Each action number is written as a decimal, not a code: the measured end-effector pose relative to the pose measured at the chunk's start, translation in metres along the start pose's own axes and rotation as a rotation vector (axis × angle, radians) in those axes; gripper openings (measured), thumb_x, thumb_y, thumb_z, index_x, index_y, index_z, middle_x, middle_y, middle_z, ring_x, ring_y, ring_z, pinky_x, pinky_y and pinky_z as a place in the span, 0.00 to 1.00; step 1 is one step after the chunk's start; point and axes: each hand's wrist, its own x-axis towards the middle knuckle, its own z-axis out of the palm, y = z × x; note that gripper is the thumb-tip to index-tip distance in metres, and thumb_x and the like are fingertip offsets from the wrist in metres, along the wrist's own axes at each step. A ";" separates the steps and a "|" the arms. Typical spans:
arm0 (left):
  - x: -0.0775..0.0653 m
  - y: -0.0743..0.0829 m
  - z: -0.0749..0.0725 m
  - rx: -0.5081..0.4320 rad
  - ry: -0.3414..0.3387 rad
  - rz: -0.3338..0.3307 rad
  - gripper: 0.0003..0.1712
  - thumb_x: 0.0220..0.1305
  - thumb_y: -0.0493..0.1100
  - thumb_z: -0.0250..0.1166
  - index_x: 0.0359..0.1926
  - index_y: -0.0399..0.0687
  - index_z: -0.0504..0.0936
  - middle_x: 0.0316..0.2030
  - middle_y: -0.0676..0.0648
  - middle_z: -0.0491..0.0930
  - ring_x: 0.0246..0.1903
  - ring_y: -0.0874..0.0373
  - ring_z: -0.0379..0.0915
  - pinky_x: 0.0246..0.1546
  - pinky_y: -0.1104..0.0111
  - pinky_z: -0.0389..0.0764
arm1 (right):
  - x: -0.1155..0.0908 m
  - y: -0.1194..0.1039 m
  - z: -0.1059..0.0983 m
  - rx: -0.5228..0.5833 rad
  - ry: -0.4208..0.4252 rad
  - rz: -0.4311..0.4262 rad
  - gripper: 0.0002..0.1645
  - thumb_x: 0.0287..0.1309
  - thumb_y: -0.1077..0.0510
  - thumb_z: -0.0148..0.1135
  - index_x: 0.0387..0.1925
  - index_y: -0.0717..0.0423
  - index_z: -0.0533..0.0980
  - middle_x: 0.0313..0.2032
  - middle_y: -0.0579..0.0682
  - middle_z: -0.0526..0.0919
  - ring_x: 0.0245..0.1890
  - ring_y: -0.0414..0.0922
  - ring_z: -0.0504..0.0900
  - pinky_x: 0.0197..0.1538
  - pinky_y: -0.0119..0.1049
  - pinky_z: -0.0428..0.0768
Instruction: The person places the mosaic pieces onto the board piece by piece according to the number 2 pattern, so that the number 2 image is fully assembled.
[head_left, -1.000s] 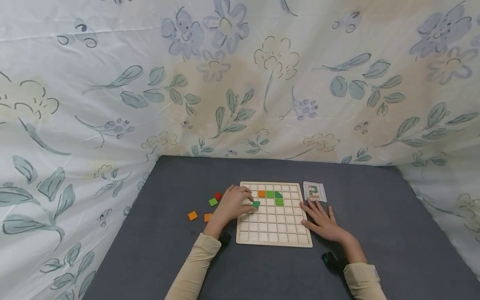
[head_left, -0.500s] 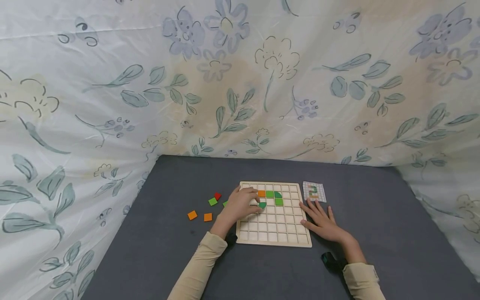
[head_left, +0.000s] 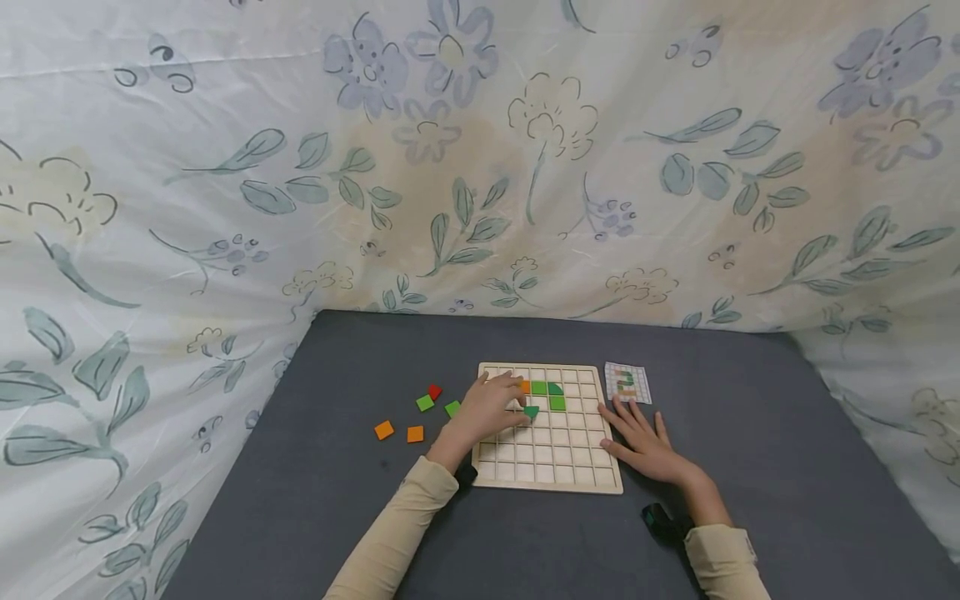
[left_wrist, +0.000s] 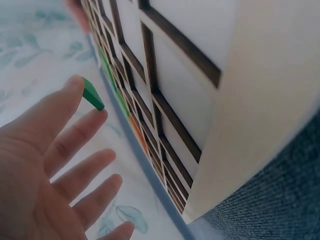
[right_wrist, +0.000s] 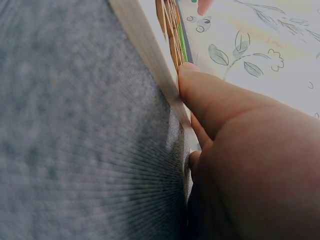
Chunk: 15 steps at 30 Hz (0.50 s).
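Between thumb and index fingertip, my left hand [head_left: 486, 410] pinches a dark green tile [left_wrist: 92, 95] over the left-middle part of the wooden grid board [head_left: 547, 460]. Its other fingers are spread apart in the left wrist view. Across the board's upper rows lie an orange tile [head_left: 526, 387], partly covered by the fingers, a light green square [head_left: 538, 387], a dark green round-cornered tile [head_left: 555, 389] and another light green square [head_left: 557, 403] below. With fingers extended, my right hand [head_left: 648, 443] rests at the board's right edge, thumb on the rim in the right wrist view.
Left of the board lie a red tile [head_left: 435, 391], light green tiles [head_left: 425, 403] and orange tiles [head_left: 384, 430]. A small printed pattern card [head_left: 627, 384] sits beyond my right fingertips. Flowered cloth [head_left: 450, 208] hangs behind and beside the dark table [head_left: 525, 550].
My left hand has carried the dark green tile rightward over the board, now covering part of the orange tile there. The right hand stays at the board's edge.
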 end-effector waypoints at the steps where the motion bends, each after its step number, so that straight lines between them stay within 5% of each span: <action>1: 0.000 0.001 0.000 0.002 -0.007 0.001 0.15 0.54 0.58 0.66 0.38 0.58 0.85 0.61 0.49 0.71 0.66 0.52 0.58 0.65 0.46 0.56 | 0.000 0.000 0.000 -0.001 -0.001 0.001 0.39 0.64 0.45 0.51 0.71 0.50 0.52 0.71 0.61 0.40 0.70 0.63 0.33 0.61 0.68 0.23; 15: 0.009 0.007 0.005 0.137 -0.008 0.088 0.14 0.55 0.62 0.63 0.36 0.63 0.82 0.50 0.56 0.75 0.55 0.55 0.69 0.63 0.50 0.62 | 0.000 0.000 0.000 0.006 -0.002 -0.001 0.39 0.64 0.45 0.51 0.71 0.50 0.51 0.72 0.61 0.40 0.70 0.63 0.32 0.61 0.67 0.22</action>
